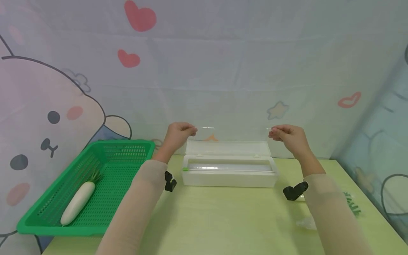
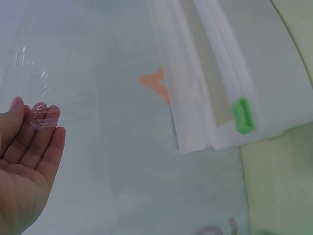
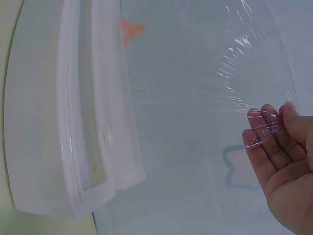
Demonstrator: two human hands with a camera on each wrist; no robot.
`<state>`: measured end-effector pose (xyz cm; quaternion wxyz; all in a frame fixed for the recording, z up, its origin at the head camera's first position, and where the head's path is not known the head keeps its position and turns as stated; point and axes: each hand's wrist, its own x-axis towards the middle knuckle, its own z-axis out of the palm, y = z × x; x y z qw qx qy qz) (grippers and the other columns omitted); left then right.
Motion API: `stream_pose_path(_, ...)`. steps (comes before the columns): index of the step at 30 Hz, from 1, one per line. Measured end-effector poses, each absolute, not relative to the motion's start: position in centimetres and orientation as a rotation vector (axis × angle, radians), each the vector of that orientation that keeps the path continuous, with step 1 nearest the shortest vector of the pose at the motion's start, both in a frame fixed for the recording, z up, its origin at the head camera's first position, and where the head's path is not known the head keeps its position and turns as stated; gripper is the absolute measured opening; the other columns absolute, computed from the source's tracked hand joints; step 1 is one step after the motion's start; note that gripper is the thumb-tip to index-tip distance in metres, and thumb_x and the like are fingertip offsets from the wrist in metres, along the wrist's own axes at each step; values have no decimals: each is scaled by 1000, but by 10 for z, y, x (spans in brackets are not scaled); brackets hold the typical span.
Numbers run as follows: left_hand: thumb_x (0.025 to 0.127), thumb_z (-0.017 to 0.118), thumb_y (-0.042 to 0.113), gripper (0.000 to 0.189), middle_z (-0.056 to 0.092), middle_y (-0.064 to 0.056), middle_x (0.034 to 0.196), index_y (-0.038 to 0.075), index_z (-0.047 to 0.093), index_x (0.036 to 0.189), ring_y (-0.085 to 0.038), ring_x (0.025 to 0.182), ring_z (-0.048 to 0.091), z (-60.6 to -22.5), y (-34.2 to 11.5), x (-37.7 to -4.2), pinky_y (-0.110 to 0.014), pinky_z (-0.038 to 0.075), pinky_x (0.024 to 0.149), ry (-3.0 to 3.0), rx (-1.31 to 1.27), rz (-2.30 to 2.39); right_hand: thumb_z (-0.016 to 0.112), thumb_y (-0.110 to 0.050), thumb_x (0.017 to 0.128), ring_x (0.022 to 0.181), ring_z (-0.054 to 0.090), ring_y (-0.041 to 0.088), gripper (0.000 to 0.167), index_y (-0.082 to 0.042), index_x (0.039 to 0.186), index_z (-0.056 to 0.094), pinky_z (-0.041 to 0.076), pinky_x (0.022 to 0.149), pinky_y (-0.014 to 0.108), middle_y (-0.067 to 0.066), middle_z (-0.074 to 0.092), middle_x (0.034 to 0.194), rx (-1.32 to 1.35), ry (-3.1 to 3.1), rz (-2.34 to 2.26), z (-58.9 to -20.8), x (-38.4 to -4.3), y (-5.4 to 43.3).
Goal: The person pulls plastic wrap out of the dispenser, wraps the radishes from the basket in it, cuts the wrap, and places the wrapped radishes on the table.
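Note:
A clear sheet of cling film (image 3: 239,51) stretches between the two raised hands, above a white cling film dispenser (image 1: 229,180) whose lid (image 1: 227,148) stands up at the back. At its upper left, my left hand (image 1: 180,135) pinches one corner of the film between thumb and fingers. On the other side my right hand (image 1: 289,139) pinches the opposite corner; the film wraps over its fingertips in the right wrist view. Inside the dispenser lies the film roll (image 1: 229,167). A green slider (image 2: 243,116) sits at the dispenser's left end.
A green basket (image 1: 33,221) on the left holds a white radish (image 1: 78,202) with cut green stems. Partly behind the right forearm lie a clear plastic item (image 1: 306,223) and something with green markings (image 1: 352,204) on the yellow-green table (image 1: 223,219). A printed cloth hangs behind.

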<state>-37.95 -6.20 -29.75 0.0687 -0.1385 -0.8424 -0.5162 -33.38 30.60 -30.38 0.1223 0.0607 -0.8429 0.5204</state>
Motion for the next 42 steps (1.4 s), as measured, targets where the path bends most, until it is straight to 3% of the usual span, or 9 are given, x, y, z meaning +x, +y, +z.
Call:
stream_pose_path(11,94,63,19,24,71,-16,100,-2,72,102,-26,103,63,-275,-58,-377,-42,46,98,-2505,-364,-1527,56,-32,97,80,64,-7,48,9,121,58,50,82,15,-23,67,83,191,-2429,1505,-285,-333,305)
stream_pose_path(27,95,62,20,23,72,-14,101,1,72,102,-24,100,65,-245,-62,-367,-41,46,96,-2499,-338,-1477,60,-33,95,80,64,-5,38,0,115,65,50,78,12,-21,68,83,221,-2376,1500,-260,-331,301)
stream_pose_path(35,95,63,20,20,69,-10,92,4,73,100,-26,92,63,-244,-63,-344,-35,52,80,-2544,-441,-1486,59,-23,97,81,65,-6,35,7,113,63,49,75,10,-24,68,85,365,-2393,1389,-267,-309,315)
stream_pose_path(42,93,65,18,16,65,-6,88,6,74,96,-23,82,57,-250,-69,-308,-32,46,71,-2556,-617,-1340,57,-11,97,83,66,-4,21,5,106,67,50,74,12,-21,70,90,542,-2368,1347,-283,-275,327)
